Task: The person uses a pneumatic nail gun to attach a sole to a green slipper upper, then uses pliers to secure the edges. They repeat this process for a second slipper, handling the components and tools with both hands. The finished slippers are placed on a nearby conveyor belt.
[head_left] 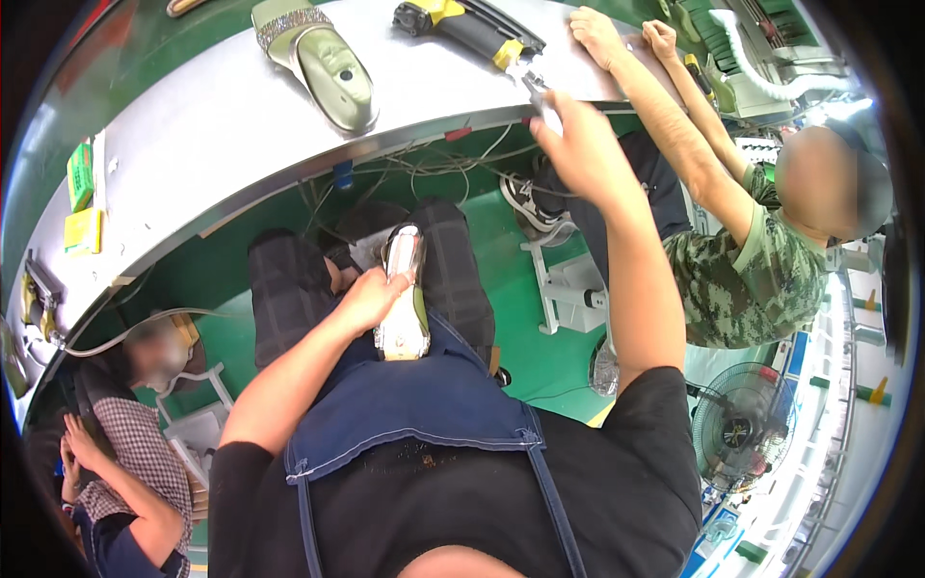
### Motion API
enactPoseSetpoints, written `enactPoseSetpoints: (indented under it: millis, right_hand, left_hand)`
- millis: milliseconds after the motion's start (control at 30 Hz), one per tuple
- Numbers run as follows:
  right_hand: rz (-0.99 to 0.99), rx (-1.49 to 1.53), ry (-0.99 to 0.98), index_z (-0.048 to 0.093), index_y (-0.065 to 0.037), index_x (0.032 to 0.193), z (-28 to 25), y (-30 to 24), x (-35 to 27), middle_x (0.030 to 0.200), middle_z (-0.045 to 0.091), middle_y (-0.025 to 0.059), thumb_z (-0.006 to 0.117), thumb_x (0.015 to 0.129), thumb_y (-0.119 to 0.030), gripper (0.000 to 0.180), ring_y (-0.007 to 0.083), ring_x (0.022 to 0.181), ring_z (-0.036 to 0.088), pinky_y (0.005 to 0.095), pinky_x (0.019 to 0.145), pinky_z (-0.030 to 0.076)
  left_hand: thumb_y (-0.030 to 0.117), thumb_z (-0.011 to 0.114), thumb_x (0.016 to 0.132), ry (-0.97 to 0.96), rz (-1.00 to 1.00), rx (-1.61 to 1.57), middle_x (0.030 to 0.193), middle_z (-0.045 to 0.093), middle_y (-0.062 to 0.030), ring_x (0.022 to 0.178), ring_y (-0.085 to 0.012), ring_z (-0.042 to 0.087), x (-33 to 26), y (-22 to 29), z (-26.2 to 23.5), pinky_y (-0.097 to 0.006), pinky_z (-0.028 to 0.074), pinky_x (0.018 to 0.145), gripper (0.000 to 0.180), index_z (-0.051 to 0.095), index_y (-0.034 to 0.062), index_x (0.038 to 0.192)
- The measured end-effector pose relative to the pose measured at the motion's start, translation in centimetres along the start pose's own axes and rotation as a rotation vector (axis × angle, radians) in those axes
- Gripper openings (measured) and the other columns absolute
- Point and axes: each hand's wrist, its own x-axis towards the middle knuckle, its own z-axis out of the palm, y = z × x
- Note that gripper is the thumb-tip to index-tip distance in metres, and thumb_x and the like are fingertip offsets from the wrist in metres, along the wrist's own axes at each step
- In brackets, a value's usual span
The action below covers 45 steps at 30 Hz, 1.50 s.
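"What are the fingers doing?"

"Those of the left hand [369, 300] are closed on a pale, green-edged shoe [412, 323], the thumb lying over it, at the person's lap."

"Take that shoe as the clock's centre. And the right hand [586, 154]?"

"Between one and two o'clock, at the counter's [231, 106] near edge. Its fingers curl by a slim pale piece [550, 117], but blur hides whether they grip it."

"Close by?"

"Just past twelve, a black-and-yellow tool [472, 31] lies on the counter, its silvery end toward that hand. Between eleven and twelve sits a green shoe [337, 79] with a glittery strap."

"Farther out?"

"Near ten, a green box [80, 177] and a yellow one. Toward three, a co-worker [752, 275] in camouflage; at eight, another person [140, 462] in checks."
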Motion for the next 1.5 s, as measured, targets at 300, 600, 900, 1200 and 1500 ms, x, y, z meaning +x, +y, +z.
enactPoseSetpoints:
  millis: [300, 600, 900, 1200, 1500]
  right_hand:
    - [-0.143, -0.194, 0.111, 0.063, -0.003, 0.119, 8.8, 3.5, 16.4, 0.107, 0.068, 0.024, 0.066, 0.095, -0.03, 0.037, 0.0417, 0.102, 0.066, 0.0542, 0.09, 0.051]
    - [-0.256, -0.083, -0.04, 0.063, 0.006, 0.124, 7.4, 4.7, 12.0, 0.095, 0.072, 0.0274, 0.069, 0.088, -0.025, 0.048, 0.0386, 0.094, 0.071, 0.0458, 0.086, 0.054]
    - [0.353, 0.774, -0.621, 0.069, 0.003, 0.106, 0.9, -4.5, -7.0, 0.089, 0.066, -0.0015, 0.08, 0.074, -0.011, 0.037, 0.0068, 0.079, 0.056, 0.0262, 0.073, 0.05]
    - [0.438, 0.686, -0.991, 0.065, 0.008, 0.099, 6.4, -3.6, -12.5, 0.079, 0.066, 0.006, 0.079, 0.071, -0.015, 0.039, 0.0128, 0.073, 0.058, 0.0311, 0.071, 0.051]
    - [0.442, 0.705, -1.02, 0.064, 0.007, 0.098, 7.0, -3.5, -12.0, 0.077, 0.065, 0.0054, 0.079, 0.071, -0.015, 0.037, 0.0129, 0.071, 0.058, 0.03, 0.07, 0.05]
  left_hand:
    - [0.053, 0.052, 0.098, 0.026, 0.106, 0.076, 0.093, 0.072, -0.0321, 0.094, -0.0441, 0.074, 0.8, -2.2, 0.4, -0.049, 0.055, 0.085, 0.069, 0.068, -0.0139, 0.102]
    - [0.053, 0.052, 0.1, -0.021, 0.13, 0.067, 0.096, 0.071, -0.0331, 0.096, -0.0434, 0.073, 0.6, -1.6, -0.2, -0.048, 0.055, 0.086, 0.07, 0.067, -0.0157, 0.103]
    - [0.055, 0.052, 0.101, -0.034, 0.106, 0.065, 0.111, 0.068, -0.0356, 0.106, -0.0446, 0.069, 1.4, -2.6, 0.1, -0.049, 0.053, 0.092, 0.075, 0.063, -0.019, 0.108]
    - [0.048, 0.053, 0.102, -0.059, 0.159, -0.031, 0.093, 0.072, -0.0304, 0.088, -0.039, 0.074, 1.3, -2.5, 0.0, -0.048, 0.055, 0.082, 0.064, 0.069, -0.0138, 0.095]
    - [0.047, 0.051, 0.104, -0.063, 0.149, -0.018, 0.095, 0.071, -0.0306, 0.093, -0.0393, 0.073, 1.0, -2.1, -0.3, -0.047, 0.054, 0.085, 0.063, 0.068, -0.0142, 0.096]
